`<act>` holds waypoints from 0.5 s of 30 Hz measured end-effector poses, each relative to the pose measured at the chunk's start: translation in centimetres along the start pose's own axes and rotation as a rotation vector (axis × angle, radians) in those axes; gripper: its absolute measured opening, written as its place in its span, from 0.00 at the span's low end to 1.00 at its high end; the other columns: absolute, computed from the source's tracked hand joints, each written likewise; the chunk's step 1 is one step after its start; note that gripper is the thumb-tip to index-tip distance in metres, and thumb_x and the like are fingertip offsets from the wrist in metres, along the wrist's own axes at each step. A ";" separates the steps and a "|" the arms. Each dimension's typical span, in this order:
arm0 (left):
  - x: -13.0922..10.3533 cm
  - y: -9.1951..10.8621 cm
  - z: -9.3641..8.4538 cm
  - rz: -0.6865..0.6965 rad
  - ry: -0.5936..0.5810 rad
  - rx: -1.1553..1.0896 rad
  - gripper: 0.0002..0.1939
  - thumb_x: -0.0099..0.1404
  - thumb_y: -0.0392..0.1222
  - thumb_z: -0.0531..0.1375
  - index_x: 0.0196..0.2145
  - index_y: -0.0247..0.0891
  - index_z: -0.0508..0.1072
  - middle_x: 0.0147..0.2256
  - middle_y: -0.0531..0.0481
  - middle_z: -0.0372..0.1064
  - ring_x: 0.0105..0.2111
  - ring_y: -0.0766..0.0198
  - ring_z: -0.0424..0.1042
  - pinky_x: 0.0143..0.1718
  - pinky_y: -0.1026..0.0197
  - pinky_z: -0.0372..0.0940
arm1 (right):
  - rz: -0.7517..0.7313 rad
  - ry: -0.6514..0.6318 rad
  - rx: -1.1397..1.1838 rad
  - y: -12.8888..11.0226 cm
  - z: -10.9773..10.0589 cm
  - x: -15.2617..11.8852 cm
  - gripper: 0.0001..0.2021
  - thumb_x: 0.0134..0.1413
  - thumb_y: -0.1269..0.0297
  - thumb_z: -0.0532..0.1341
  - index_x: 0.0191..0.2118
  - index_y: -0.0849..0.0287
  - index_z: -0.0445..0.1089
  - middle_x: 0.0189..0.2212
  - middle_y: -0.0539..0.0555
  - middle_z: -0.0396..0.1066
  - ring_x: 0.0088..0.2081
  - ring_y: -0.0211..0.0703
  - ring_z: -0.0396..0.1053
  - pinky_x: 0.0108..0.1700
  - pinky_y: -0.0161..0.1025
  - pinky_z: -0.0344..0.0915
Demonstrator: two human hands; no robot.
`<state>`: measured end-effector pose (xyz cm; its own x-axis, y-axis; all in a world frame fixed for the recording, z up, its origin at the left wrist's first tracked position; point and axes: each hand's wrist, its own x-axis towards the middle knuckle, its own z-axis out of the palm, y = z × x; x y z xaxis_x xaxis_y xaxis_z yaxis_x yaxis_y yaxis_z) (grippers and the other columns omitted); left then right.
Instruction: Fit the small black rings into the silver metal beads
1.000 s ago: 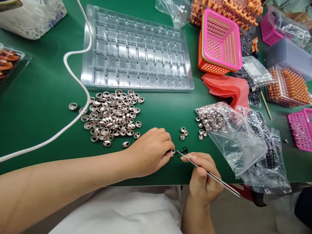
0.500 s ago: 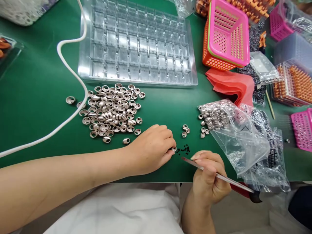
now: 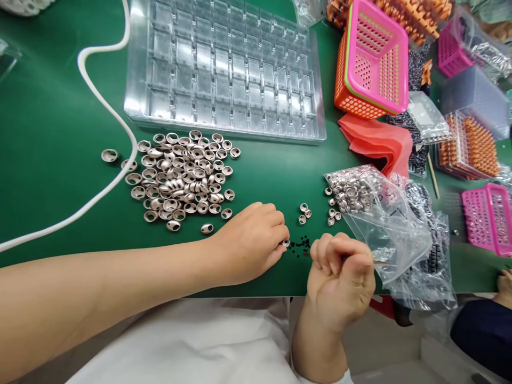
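Observation:
My left hand [image 3: 256, 242] rests on the green table, thumb and fingers closed on a small silver metal ring [image 3: 285, 243]. Just to its right lie several tiny black pieces [image 3: 303, 244]. My right hand [image 3: 340, 282] is curled around thin metal tweezers [image 3: 383, 262]. Most of the tool is hidden behind the fingers, and its reddish tip shows near the black pieces. A big heap of silver rings [image 3: 180, 178] lies beyond my left forearm. Several smaller silver rings [image 3: 304, 213] sit together above the black pieces.
A clear compartment tray [image 3: 224, 74] lies at the back. On the right are a plastic bag [image 3: 396, 229] of small metal parts, red cloth [image 3: 380, 138] and stacked baskets [image 3: 348, 101]. A white cord [image 3: 108, 194] crosses the left. Another person's dark sleeve [image 3: 484, 336] is at lower right.
My right hand has turned and risen slightly, so the tweezers now lie mostly behind its fingers. My left hand stays in place with the ring. The view has shifted slightly.

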<state>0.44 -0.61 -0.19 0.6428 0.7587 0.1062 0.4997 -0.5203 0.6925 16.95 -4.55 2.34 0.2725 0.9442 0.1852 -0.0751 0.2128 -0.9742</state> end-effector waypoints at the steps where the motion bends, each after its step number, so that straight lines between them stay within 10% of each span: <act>1: 0.0 0.0 0.0 0.000 0.004 -0.002 0.05 0.71 0.36 0.61 0.37 0.37 0.78 0.35 0.48 0.73 0.37 0.58 0.66 0.38 0.54 0.57 | 0.030 -0.024 0.039 -0.1 0.1 0.3 0.19 0.69 0.51 0.57 0.29 0.55 0.72 0.20 0.43 0.47 0.20 0.33 0.49 0.23 0.33 0.50; 6: 0.1 -0.1 0.2 -0.001 0.023 -0.002 0.05 0.70 0.36 0.61 0.36 0.36 0.78 0.35 0.48 0.72 0.36 0.58 0.66 0.38 0.54 0.57 | 0.092 -0.044 0.154 -0.4 1.0 0.7 0.30 0.72 0.51 0.50 0.19 0.59 0.48 0.19 0.45 0.43 0.20 0.33 0.47 0.22 0.34 0.47; 15: 0.0 0.0 0.2 -0.002 0.031 -0.010 0.06 0.70 0.37 0.61 0.35 0.36 0.77 0.34 0.48 0.72 0.36 0.58 0.65 0.37 0.54 0.56 | -0.005 0.002 0.079 0.9 2.0 0.1 0.28 0.74 0.51 0.44 0.20 0.58 0.48 0.18 0.44 0.40 0.19 0.33 0.42 0.22 0.33 0.45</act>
<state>0.60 -0.67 -0.36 0.6233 0.7717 0.1267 0.4949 -0.5147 0.7001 15.01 -3.76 1.79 0.2749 0.9425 0.1901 -0.1489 0.2371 -0.9600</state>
